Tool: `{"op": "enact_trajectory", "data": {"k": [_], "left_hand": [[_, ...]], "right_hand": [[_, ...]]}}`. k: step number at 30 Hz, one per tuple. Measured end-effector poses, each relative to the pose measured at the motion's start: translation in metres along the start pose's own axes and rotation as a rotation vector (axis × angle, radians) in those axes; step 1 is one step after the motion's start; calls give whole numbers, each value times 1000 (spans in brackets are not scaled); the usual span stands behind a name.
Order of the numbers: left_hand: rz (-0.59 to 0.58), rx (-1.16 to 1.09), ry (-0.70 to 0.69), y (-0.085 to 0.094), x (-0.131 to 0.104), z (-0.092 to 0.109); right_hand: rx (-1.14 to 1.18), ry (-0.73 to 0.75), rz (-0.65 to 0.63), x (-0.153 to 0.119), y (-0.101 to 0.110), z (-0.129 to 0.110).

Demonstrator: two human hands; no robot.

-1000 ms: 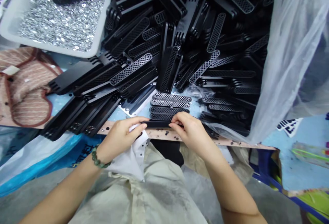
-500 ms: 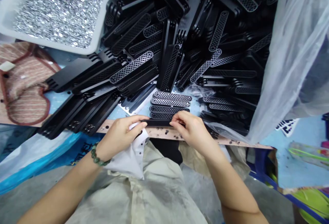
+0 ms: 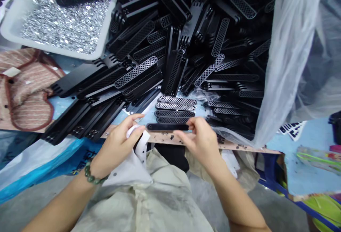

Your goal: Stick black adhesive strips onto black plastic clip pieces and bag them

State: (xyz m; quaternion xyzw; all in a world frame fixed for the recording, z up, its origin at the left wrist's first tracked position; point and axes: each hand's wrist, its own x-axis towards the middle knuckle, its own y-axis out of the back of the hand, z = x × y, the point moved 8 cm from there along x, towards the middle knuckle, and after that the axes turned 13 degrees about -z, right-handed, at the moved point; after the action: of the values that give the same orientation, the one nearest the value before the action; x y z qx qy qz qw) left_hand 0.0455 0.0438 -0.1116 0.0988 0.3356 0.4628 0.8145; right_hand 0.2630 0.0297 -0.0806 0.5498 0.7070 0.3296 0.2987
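My left hand (image 3: 117,146), with a bead bracelet at the wrist, holds a white sheet with black dots (image 3: 128,170) that hangs below the table edge. Its thumb and index finger are close to the left end of a smooth black bar (image 3: 165,127). That bar lies lengthwise along the table's front edge. At its right end is my right hand (image 3: 202,138), thumb stretched out and apart from the curled fingers; whether the fingertips touch the bar I cannot tell. Just behind it several black bars with lattice faces (image 3: 176,106) lie in a row.
A large heap of black bars (image 3: 173,72) covers the back of the table. At the left are a white tub of small metal washers (image 3: 69,22) and a striped cloth (image 3: 29,93). Clear plastic sheeting (image 3: 290,58) hangs at the right. A wooden edge strip (image 3: 162,138) runs along the front.
Both hands have moved off the front bar's top, the left one back to the left, the right one opening its thumb. The bar now shows along most of its length.
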Motion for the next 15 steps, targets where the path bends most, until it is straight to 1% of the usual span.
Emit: {"op": "enact_trajectory", "data": {"k": [1,2,3,4,5,6,7,8,9,10,11,12,13,15], "left_hand": [[35,-43,-27,2,-6,4],[54,-99,-60,3,-11,8],[54,-162,-87,3,-16,11],[33,-226,-102,1,-19,13],[-11,-285,-101,-3,-21,13],[-64,-332,-87,-7,-22,13],[-122,-362,-66,-12,-22,12],[-174,-378,-47,-16,-23,11],[-214,-387,-32,-19,-23,11],[-236,-393,-33,-22,-23,11],[-242,-393,-45,-23,-24,12],[-241,-379,-71,-24,-24,13],[-234,-349,-104,-25,-26,16],[-210,-247,-186,-27,-29,21]], "right_hand": [[146,47,-29,-5,-7,-9],[297,93,-83,-9,-16,-18],[436,129,-141,-13,-26,-27],[552,147,-184,-15,-34,-33],[644,146,-198,-16,-41,-36],[706,125,-180,-16,-44,-35],[724,101,-124,-16,-44,-31],[687,85,-39,-16,-39,-28],[596,81,59,-17,-32,-26],[469,98,147,-19,-25,-28],[342,138,205,-22,-20,-33],[243,190,222,-25,-18,-40],[189,242,208,-27,-20,-48],[229,314,125,-31,-29,-58]]}}
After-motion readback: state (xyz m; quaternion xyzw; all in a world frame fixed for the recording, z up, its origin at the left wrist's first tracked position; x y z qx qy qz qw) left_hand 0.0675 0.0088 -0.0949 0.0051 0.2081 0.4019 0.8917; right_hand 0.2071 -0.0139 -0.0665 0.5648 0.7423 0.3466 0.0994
